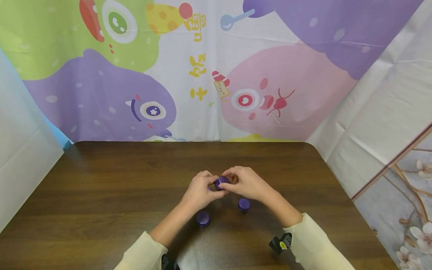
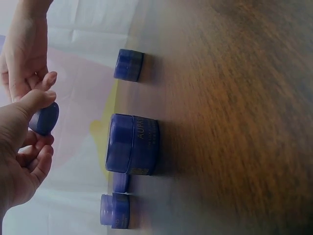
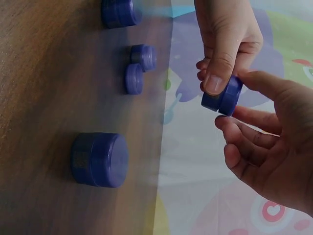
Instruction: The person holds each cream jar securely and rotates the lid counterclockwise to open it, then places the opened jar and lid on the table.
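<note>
Both hands meet over the table around one small purple cream jar, held up with its lid on. My left hand grips the jar's body, its thumb lying along the side in the right wrist view. My right hand pinches the lid between thumb and fingers. Behind the hands, an uncapped purple jar stands on the table beside a loose purple lid; the head view mostly hides this pair.
Two more capped purple jars stand nearer the person: a left jar and a right jar. The brown wooden table ends at a cartoon-printed curtain. White cloth hangs along both sides.
</note>
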### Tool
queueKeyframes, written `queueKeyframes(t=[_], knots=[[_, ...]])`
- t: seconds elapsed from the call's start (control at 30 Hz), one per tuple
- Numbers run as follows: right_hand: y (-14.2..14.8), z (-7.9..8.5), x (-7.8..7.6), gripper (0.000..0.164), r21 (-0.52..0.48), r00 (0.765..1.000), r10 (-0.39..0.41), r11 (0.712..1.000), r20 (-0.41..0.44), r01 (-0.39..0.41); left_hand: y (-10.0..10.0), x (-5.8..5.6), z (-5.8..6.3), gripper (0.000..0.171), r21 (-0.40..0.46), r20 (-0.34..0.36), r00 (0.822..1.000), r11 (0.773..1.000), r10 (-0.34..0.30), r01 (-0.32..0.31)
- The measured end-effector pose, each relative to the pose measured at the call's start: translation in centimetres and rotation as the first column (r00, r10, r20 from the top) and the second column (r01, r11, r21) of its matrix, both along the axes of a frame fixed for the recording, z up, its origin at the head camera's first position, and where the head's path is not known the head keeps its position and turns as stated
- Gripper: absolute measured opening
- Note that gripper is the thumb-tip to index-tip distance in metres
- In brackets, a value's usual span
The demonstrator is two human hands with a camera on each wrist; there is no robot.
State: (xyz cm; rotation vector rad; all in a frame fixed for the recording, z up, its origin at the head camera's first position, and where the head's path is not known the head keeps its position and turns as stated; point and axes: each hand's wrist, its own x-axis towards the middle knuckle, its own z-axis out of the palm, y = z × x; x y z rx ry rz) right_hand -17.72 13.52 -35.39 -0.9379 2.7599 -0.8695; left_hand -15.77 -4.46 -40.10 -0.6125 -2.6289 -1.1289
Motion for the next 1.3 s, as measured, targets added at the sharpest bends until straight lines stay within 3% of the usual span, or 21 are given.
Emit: queueKeyframes(t=[0.27,0.5,0.63,0.8,1.03,1.17,1.3], knots=[[0.25,0.08,0.16,0.040,-0.032,0.994,0.105,0.994,0.035,-0.104,-0.07,0.03,-0.17,0.037,0.008,0.001,1.000,1.000,-0.005,0.005],[-0.13,0.18,0.14,0.044,-0.012,1.000,-0.003,1.000,0.019,0.003,-0.08,0.16,-0.08,0.034,0.014,0.002,1.000,1.000,0.000,0.000],[0.04,0.25,0.17,0.033,-0.013,0.999,0.031,0.999,0.024,-0.030,0.03,0.18,0.10,0.034,0.006,-0.014,1.000,1.000,0.001,-0.001],[0.19,0.34,0.32,0.038,-0.047,0.996,0.081,0.996,0.048,-0.078,0.07,0.16,0.19,0.033,0.012,-0.021,1.000,1.000,0.008,-0.007],[-0.07,0.29,0.21,0.039,-0.034,1.000,-0.029,0.999,0.003,0.029,0.05,0.23,0.06,0.036,0.025,-0.026,1.000,1.000,0.008,-0.007],[0.05,0.21,0.09,0.031,-0.012,1.000,0.028,1.000,0.012,-0.028,0.02,0.26,-0.01,0.035,0.022,-0.027,1.000,1.000,0.010,-0.010],[0.21,0.11,0.12,0.038,-0.017,0.995,0.101,0.995,0.024,-0.100,-0.09,0.33,-0.05,0.035,0.023,-0.018,1.000,1.000,0.015,-0.015]])
